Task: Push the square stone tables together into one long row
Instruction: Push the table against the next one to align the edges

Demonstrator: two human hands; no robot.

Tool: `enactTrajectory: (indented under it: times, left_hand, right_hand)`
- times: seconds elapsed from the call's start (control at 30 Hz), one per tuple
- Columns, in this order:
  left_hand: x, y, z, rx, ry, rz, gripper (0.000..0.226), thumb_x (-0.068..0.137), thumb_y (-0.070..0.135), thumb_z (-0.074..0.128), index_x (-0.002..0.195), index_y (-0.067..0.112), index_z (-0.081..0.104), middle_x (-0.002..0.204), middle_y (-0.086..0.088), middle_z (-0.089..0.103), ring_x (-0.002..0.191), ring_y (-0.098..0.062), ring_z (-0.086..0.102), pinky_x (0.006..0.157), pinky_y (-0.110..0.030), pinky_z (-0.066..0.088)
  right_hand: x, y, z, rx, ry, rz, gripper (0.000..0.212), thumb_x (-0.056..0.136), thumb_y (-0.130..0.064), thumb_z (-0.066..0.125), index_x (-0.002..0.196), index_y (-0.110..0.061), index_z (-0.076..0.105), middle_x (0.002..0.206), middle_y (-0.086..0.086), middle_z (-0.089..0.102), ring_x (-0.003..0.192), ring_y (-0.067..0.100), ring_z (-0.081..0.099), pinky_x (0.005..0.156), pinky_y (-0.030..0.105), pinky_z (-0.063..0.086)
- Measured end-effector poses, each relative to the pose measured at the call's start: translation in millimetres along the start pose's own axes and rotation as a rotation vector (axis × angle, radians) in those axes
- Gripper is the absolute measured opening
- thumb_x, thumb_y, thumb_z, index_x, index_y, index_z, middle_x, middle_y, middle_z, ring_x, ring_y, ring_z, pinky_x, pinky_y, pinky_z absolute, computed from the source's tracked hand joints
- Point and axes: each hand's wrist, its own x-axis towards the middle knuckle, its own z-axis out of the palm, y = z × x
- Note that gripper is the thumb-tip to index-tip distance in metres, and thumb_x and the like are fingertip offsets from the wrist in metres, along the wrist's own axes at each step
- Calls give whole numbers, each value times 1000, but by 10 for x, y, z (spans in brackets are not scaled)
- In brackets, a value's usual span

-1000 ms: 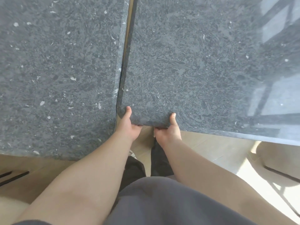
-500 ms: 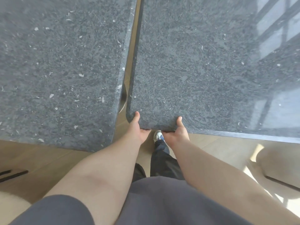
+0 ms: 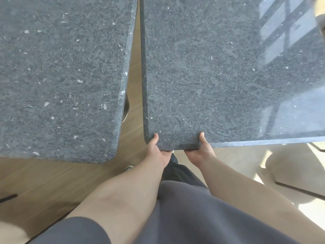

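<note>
Stone fills most of my view: two speckled grey square tops side by side, with a strip of wooden floor (image 3: 135,71) showing between them. My left hand (image 3: 156,152) grips the near edge of the right table (image 3: 202,76) at its rounded corner, thumb on top and fingers curled under and out of sight; my right hand (image 3: 200,150) grips the same edge just beside it, thumb likewise on top. The left table (image 3: 61,67) sits apart, and the gap is narrow at the far end and wider toward me, so the two edges are not parallel. Its near edge also sits closer to me than the right table's, so the row would be stepped if I closed the gap as things lie. The risk, I judge, is the far corners meeting first and knocking stone on stone, chipping an edge, while the near ends stay open. Both hands bunched at one corner give me leverage to swing but little control of the far side. A round metal base (image 3: 125,110) shows under the left top; my left fingers could get pinched as the gap closes.
</note>
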Motion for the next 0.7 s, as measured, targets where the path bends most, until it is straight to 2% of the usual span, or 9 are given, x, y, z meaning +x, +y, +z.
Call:
enactTrajectory:
  times: [0.07,0.17,0.33,0.5,0.7]
  left_hand:
    - [-6,17,-3,5,-11,-14,48,93,28,72,135,13,56,128,-16,67,117,-39,64,103,-59,50]
    - [-28,19,-29,26,-38,-27,50,96,33,69,139,11,53,128,-16,67,116,-39,65,102,-57,52]
    - [-20,29,-71,114,-95,-32,60,99,45,60,147,11,45,135,-15,64,120,-32,64,101,-46,54]
    - [-2,78,-104,164,-123,-62,64,99,47,59,148,10,44,135,-16,63,121,-32,63,107,-46,50]
    - [22,134,-129,184,-125,-79,61,97,45,64,145,10,47,131,-16,65,119,-32,64,103,-46,53]
  right_hand:
    - [6,10,-4,-11,20,-23,51,89,-39,74,125,-6,60,120,16,71,109,37,68,92,55,55]
    - [4,36,-14,-13,40,-45,53,87,-39,77,123,-5,59,118,17,71,105,37,69,83,53,57]
    - [21,65,-5,-27,85,-84,52,83,-38,82,118,-6,61,114,16,73,104,36,70,96,53,56]
    - [26,117,36,-84,161,-135,52,82,-42,82,116,-8,61,109,13,73,98,34,72,90,50,59]
    - [30,143,79,-72,220,-134,53,76,-40,87,111,-8,64,106,13,74,93,36,74,88,54,60]
